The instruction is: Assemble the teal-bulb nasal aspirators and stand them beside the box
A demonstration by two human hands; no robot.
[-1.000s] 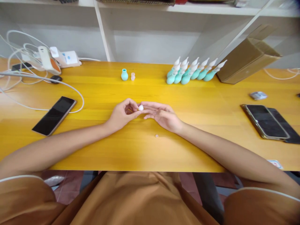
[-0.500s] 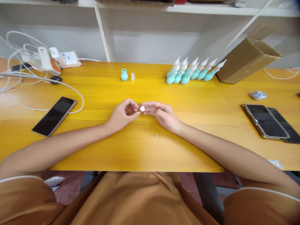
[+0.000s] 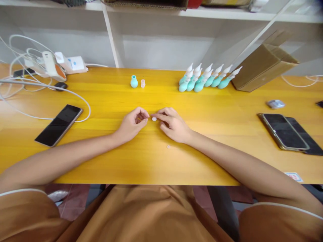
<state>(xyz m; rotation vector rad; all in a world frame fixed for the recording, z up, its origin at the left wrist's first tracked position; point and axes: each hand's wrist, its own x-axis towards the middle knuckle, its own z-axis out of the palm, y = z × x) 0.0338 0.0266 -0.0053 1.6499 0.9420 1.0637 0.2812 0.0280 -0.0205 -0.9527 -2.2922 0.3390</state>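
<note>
My two hands rest together in the middle of the yellow table (image 3: 227, 141). My right hand (image 3: 174, 126) has its fingers curled and holds a small white piece (image 3: 154, 118) at the tip of its index finger, low over the tabletop. My left hand (image 3: 132, 122) is just left of the piece, apart from it, thumb and forefinger pinched with nothing visible between them. A tiny pale ring (image 3: 168, 146) lies on the table near my right wrist.
At the back stand a teal bulb (image 3: 134, 81), a small clear cap (image 3: 143, 83) and a row of teal bulbs with white tips (image 3: 204, 80). A phone (image 3: 59, 124) and cables lie left, two phones (image 3: 284, 130) right, a cardboard box (image 3: 263, 65) back right.
The white piece has passed from my left fingertips to my right ones. My right fingers have curled in from flat, and my left hand has drawn slightly away.
</note>
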